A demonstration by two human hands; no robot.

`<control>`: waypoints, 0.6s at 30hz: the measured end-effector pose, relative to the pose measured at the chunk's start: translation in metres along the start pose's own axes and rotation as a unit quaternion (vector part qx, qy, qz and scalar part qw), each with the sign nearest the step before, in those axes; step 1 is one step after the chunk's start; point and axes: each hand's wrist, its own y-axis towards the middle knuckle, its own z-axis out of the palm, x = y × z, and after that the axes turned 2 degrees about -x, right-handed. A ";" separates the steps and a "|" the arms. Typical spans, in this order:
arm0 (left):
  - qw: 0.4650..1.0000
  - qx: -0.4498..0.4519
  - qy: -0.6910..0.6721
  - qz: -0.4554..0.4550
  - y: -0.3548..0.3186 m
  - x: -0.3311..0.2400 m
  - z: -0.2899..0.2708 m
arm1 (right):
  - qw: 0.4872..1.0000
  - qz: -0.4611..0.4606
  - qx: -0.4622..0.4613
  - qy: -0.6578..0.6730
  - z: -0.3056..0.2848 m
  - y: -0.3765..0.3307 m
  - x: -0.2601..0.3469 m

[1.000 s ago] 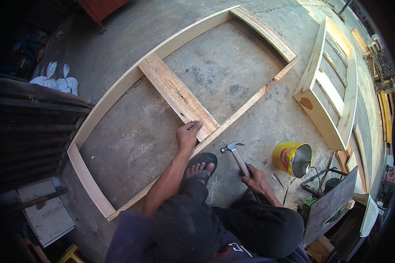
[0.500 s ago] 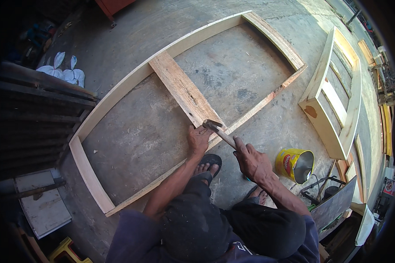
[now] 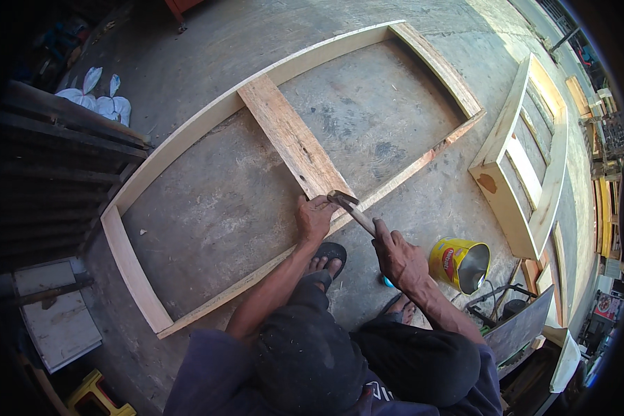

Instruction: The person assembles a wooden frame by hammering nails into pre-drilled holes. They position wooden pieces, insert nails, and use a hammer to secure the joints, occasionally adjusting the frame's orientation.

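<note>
Floor: grey concrete floor point(image 3: 208, 201), rough and stained, is lying under everything, with pale sawdust scattered near the far rail.
Frame: large rectangular wooden frame point(image 3: 187, 139) of pale planed boards is lying flat on the floor, its straight edges bending with the lens.
Cross board: wide, coarse reddish plank point(image 3: 291, 142) is spanning the frame from far rail to near rail, its grain rough and unplaned.
Near rail: thin wooden strip point(image 3: 395, 182) is running along the frame's near side, meeting the plank's end just before the hands.
Left hand: left hand point(image 3: 315, 218) is pressing down on the plank's near end, its grip curled over the wood at the joint.
Right hand: right hand point(image 3: 399, 258) is closing its grip tightly around the handle of a claw hammer point(image 3: 345, 205).
Hammer: dark metal head is hovering at the joint, just beside the left fingers; the wooden handle is slanting back toward the right hand.
Can: yellow tin can point(image 3: 459, 263) is lying open-mouthed on the floor, right of the right hand.
Second frame: smaller panelled wooden frame point(image 3: 527, 159) is resting on the floor to the right, well apart from the hands.
Feet: dark sandals point(image 3: 329, 254) are sitting on the floor just below the joint.
</note>
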 end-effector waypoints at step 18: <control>0.915 0.100 -0.354 -0.164 0.045 0.005 -0.024 | 0.926 -0.100 -0.224 0.287 0.014 -0.007 0.002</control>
